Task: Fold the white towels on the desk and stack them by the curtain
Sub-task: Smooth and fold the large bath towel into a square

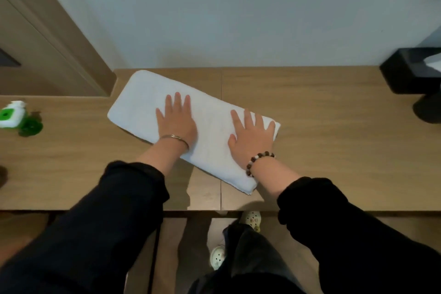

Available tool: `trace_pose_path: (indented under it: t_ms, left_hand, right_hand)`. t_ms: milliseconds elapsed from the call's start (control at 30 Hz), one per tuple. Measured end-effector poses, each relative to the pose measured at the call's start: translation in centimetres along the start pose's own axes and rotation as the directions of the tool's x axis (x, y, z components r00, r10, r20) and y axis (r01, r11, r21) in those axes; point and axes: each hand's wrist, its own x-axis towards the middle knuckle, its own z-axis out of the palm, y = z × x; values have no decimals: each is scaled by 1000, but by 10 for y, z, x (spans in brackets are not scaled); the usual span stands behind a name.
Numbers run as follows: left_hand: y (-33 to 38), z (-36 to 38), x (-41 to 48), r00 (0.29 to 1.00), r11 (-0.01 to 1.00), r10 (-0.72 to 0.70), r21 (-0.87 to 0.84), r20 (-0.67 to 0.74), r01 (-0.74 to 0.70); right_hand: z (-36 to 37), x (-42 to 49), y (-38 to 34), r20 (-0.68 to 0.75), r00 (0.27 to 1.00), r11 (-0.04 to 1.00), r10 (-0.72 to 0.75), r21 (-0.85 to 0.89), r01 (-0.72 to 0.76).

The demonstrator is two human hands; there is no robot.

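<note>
A white towel (140, 102), folded into a long strip, lies slantwise on the wooden desk (334, 138), running from the back left toward the front edge. My left hand (176, 119) presses flat on its middle with straight, spread fingers. My right hand (253, 133) lies flat on the towel's right part, fingers spread too. Both palms are down and neither hand grips the cloth. No curtain and no other towel are in view.
A green and white bottle (14, 117) lies at the desk's far left. A black tissue box (410, 67) and a dark round object (429, 107) sit at the back right. A pale wall rises behind the desk, with a door frame (59, 38) on the left.
</note>
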Motion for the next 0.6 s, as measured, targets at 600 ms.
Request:
trace_pose_path:
  t_ms: [600]
  left_hand:
    - [28, 52, -31, 982, 995, 97, 3, -159, -98]
  right_hand:
    - [24, 13, 105, 87, 992, 449, -93, 893, -36]
